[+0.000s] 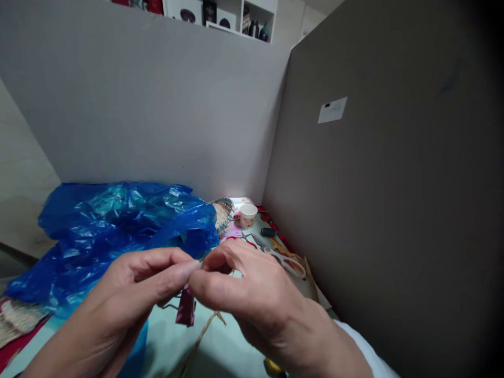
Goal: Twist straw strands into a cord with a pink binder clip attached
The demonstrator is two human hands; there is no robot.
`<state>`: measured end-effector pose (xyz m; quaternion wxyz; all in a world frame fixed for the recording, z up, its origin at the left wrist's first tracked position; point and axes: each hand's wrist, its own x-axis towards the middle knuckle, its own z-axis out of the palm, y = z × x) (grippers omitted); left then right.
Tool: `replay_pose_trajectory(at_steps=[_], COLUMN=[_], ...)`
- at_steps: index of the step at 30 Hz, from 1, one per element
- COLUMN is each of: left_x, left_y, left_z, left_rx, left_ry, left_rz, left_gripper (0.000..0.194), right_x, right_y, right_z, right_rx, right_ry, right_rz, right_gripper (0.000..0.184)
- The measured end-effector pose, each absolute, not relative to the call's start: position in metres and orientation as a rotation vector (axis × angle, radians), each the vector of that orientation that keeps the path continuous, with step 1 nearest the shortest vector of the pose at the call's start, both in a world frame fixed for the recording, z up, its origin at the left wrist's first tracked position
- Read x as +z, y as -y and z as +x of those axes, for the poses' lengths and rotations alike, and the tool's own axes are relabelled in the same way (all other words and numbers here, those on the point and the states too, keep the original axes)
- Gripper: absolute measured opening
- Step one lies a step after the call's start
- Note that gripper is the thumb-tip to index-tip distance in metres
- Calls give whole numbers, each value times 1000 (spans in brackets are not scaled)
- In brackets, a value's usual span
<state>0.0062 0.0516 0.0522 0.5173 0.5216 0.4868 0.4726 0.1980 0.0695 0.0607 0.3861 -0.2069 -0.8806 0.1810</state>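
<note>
My left hand point(132, 294) and my right hand point(262, 299) meet fingertip to fingertip above the table, both closed in a pinch. What lies between the fingers is too small and too hidden to make out. Just beneath the fingertips is a dark red binder clip point(185, 310) with a wire handle out to its left; whether it hangs from something or rests below, I cannot tell. A tan, straw-like strand point(201, 335) runs along the pale green tabletop point(220, 352) below my right hand.
A crumpled blue plastic bag point(129, 220) fills the left side. Beyond my hands are a woven basket point(223, 212), a paper cup point(248, 216), a dark thread spool point(268, 232) and white-handled scissors point(289, 263). Grey partitions point(165, 105) stand behind and to the right.
</note>
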Motion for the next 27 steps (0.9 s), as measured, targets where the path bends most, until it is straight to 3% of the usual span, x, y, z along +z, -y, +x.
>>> replay_pose_trajectory(at_steps=[4,9,14,19,22,24,27], left_x=[54,53,53,59,64,67,71], left_y=[-53,-49,-44,-39,-38,-36,-33], left_z=[-1,1,8,14,18,20,23], left_rx=[1076,1139,1122,1145,1166,1183,1192], left_ry=[-1065,-1005,-969,-963,-936,-934,-977], left_rz=[1277,1127,1061,952,879,825,858], left_gripper=[14,9,16,16,16,13,16], right_x=[64,62,58,59,56,53,49], right_y=[-70,-76,-84,-77,-75,-77,-77], right_z=[195,198,196,191,190,189,185], right_rx=[413,-35,-156,-171,-221,-122,286], right_ry=[2196,2179,2072,1896,1908,1899,1835], right_rz=[-663,-343,-243,-323,-264,-222,-198], right_gripper=[9,26,25,10,13,19,20])
